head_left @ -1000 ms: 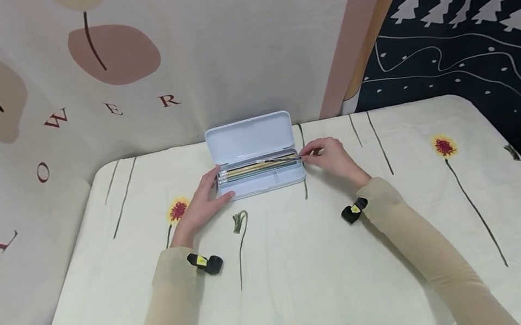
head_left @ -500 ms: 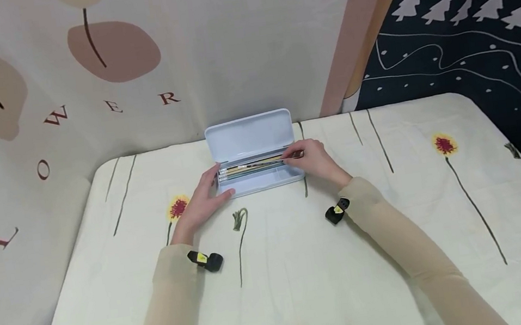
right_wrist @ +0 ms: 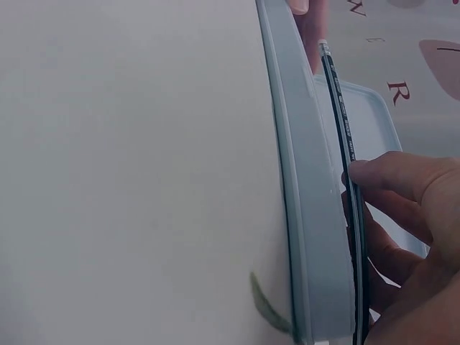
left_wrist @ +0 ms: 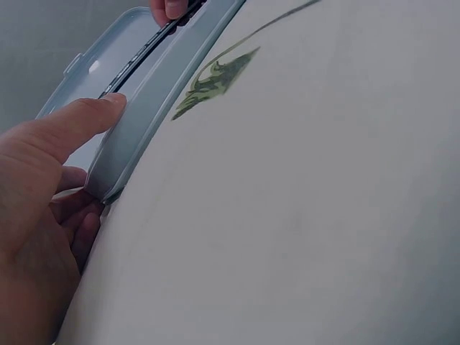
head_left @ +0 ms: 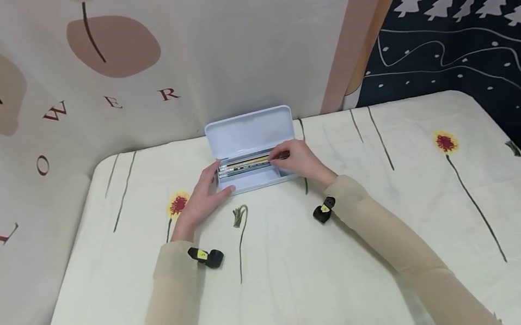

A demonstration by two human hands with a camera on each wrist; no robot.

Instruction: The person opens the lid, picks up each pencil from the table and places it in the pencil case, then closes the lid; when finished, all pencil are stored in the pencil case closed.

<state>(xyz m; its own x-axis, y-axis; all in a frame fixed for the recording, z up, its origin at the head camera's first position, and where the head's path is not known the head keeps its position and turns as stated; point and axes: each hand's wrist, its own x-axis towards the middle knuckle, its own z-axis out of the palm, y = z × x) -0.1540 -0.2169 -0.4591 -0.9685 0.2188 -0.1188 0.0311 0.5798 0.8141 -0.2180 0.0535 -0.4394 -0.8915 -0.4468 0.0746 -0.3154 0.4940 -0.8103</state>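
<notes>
An open light-blue pencil case (head_left: 255, 181) stands near the back edge of the table, its lid (head_left: 250, 131) tipped up behind. Several pencils (head_left: 242, 171) lie lengthwise in its rear section. My left hand (head_left: 200, 200) grips the case's left end, thumb over the front rim and fingers around the corner, as the left wrist view also shows. My right hand (head_left: 298, 158) pinches a dark pencil (right_wrist: 338, 100) with a pale eraser end and white lettering, lengthwise over the case. In the right wrist view it appears above the rim; whether it touches the other pencils is hidden.
A white cloth (head_left: 273, 259) printed with flowers covers the table. Close behind the lid hangs a pale curtain (head_left: 244, 38) with letters. To the right is a dark cloth (head_left: 463, 48) with white trees. Each wrist wears a small black camera (head_left: 323, 210).
My right hand has moved left from beyond the case's right end to over its right half, bringing the pencil with it. The left hand has stayed at the left end.
</notes>
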